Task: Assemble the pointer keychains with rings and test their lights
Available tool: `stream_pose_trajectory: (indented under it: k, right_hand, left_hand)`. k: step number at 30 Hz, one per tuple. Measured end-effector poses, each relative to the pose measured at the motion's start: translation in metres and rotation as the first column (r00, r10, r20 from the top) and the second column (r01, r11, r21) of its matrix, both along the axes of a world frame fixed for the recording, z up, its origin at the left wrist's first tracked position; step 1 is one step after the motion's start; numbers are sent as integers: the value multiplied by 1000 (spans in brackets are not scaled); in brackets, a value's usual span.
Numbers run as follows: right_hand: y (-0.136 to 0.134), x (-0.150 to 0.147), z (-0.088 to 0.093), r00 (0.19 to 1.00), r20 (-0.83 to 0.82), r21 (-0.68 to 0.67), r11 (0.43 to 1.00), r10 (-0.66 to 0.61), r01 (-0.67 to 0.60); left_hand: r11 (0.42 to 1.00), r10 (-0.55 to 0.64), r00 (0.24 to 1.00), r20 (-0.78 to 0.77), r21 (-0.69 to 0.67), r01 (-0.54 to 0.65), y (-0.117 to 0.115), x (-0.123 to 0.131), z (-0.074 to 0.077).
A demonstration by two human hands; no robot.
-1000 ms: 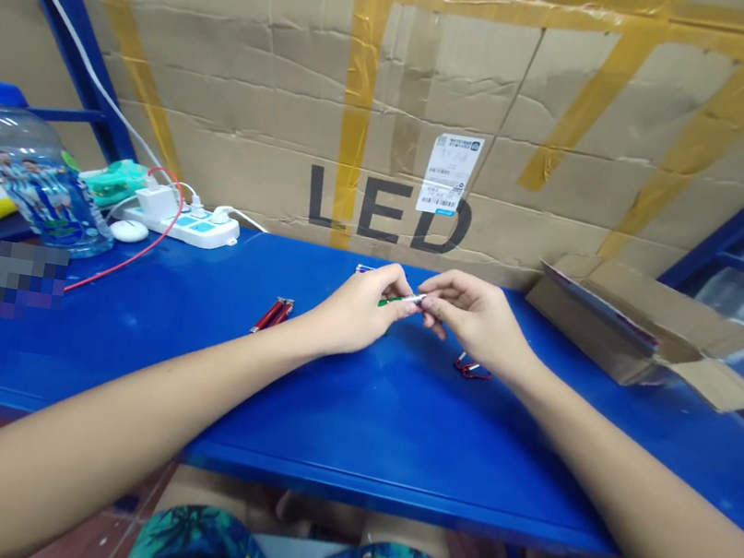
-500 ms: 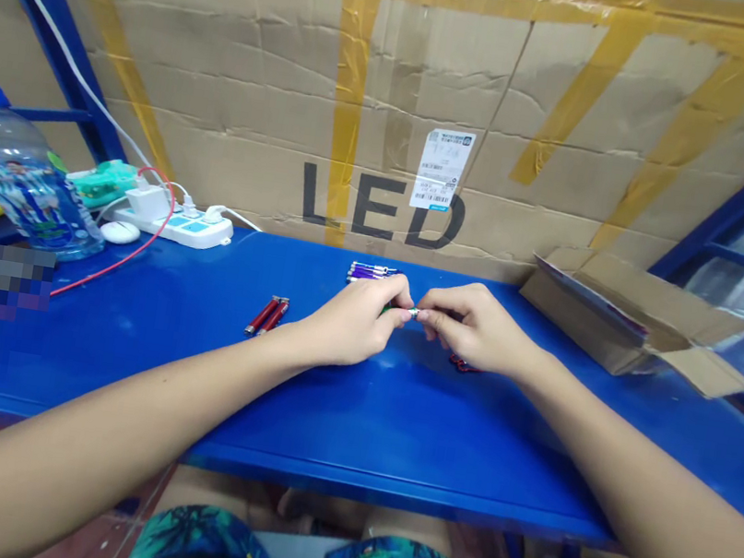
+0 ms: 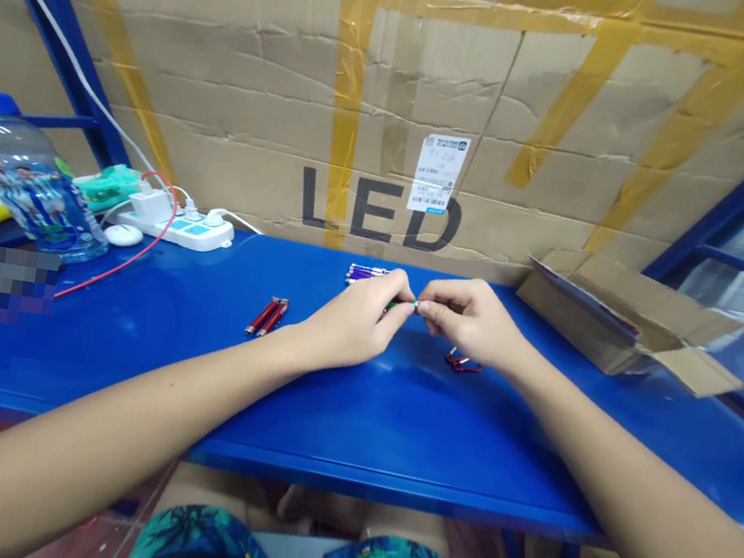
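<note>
A small green mini flashlight with a silvery end is held above the blue table, mostly covered by fingers. My left hand is closed around its left part. With thumb and forefinger, my right hand pinches the right end, close to the left fingertips. Just behind my left hand lie several purple tubes with silver ends, partly hidden. Two red tubes with silver ends rest side by side to the left. Red carabiner clips lie under and in front of my right hand.
On the blue table, an open cardboard box stands at the right. A white power strip with cables, a white mouse-like object and a plastic bottle are at the left. A large carton walls off the back.
My right hand has shifted slightly up and the carabiner clips show more fully beneath it. Both hands keep hold of the green mini flashlight. The view has tilted slightly.
</note>
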State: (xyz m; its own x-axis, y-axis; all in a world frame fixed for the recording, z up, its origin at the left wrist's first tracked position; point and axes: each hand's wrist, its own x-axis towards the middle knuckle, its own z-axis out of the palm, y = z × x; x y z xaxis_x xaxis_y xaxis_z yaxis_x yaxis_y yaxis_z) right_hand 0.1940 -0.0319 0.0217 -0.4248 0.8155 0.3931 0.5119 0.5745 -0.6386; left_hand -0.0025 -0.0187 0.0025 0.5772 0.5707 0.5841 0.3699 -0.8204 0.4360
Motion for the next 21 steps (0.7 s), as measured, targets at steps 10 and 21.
stream_pose_trajectory:
  k: [10, 21]
  right_hand:
    - [2, 3, -8, 973, 230, 377, 921, 11, -99]
    - [4, -3, -11, 988, 151, 130, 991, -21, 1]
  left_hand:
    - [906, -18, 997, -76, -423, -15, 1, 0, 12]
    - [985, 93, 989, -113, -135, -108, -1, 2, 0]
